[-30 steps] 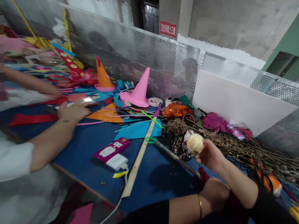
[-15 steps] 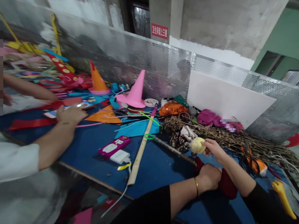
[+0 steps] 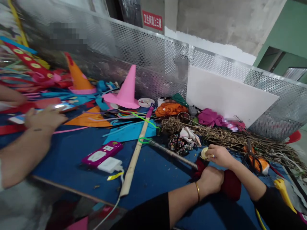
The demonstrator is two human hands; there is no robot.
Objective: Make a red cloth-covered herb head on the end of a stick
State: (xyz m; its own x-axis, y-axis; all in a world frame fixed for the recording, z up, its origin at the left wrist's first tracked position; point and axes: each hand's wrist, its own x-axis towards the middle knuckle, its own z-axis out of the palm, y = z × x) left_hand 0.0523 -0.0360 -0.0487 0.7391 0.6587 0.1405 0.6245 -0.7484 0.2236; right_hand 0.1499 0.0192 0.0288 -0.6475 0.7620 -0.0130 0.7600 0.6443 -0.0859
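Note:
My left hand [image 3: 211, 179], a gold bracelet at its wrist, is wrapped round a dark red cloth [image 3: 231, 185] that bulges out on both sides of the fist. One end of a wrapped stick [image 3: 174, 154] meets this cloth; a bright green loop [image 3: 144, 140] is at its other end. Just above the fist, my right hand [image 3: 219, 156] pinches a round pale yellow roll [image 3: 204, 153], partly covered by the fingers. I cannot make out what the roll is made of. Beside the hands lies a crumpled floral cloth [image 3: 179, 144].
A pale wooden stick [image 3: 134, 159] lies near a purple power strip [image 3: 102, 155] with a white plug. Pink [image 3: 127, 89] and orange [image 3: 80, 78] cone hats stand behind. Dry twigs [image 3: 230, 135] and black scissors [image 3: 253, 158] are right. A co-worker's hand [image 3: 44, 119] touches a phone.
My right hand has brought the yellow roll lower, closer to my left fist, and now covers more of it. My left hand still grips the red cloth. The view has shifted right.

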